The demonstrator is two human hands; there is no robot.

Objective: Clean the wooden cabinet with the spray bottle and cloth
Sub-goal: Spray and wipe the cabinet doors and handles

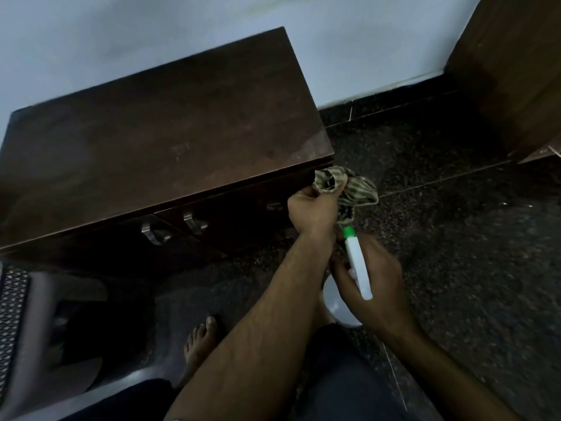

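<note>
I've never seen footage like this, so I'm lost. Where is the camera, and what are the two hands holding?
There is no machine here: a person works with bare hands, and the one picture comes from a camera worn on their head, looking down, so both forearms reach in from below. The left hand grips a bunched striped cloth at the front right corner of the wooden cabinet. The right hand has its fingers curled round a white spray bottle, its green nozzle pointing towards the cloth. The cabinet stands against a pale wall on a dark speckled floor, with metal handles on its front. A bare foot shows below.
</note>
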